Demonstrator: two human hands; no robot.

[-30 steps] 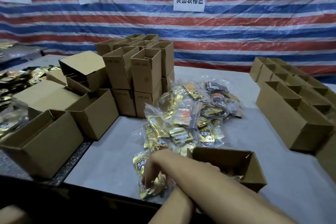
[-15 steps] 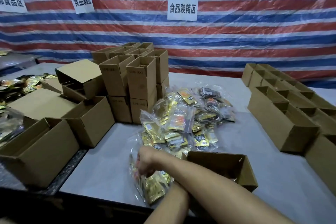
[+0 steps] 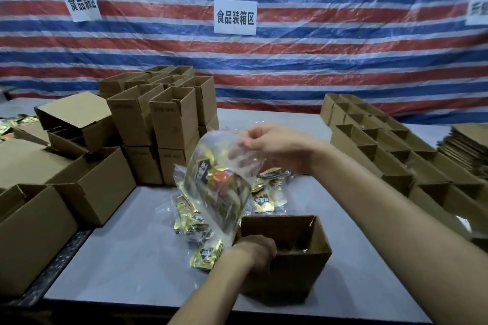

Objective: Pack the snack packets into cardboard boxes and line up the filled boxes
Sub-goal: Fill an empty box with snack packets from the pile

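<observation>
At 6 o'clock the left hand hooks its fingers over the near-left rim of the open cardboard box, steadying it on the table. The right hand, down on the heap at 7 o'clock a second ago, has come up. It now pinches the top of a clear bag of snack packets, which dangles just above the box's far-left corner, so I'd say it drops in next. The loose pile lies behind, and lined-up boxes wait at 2 o'clock.

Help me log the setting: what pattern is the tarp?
Tarp: red, blue, white stripes; head view.
</observation>
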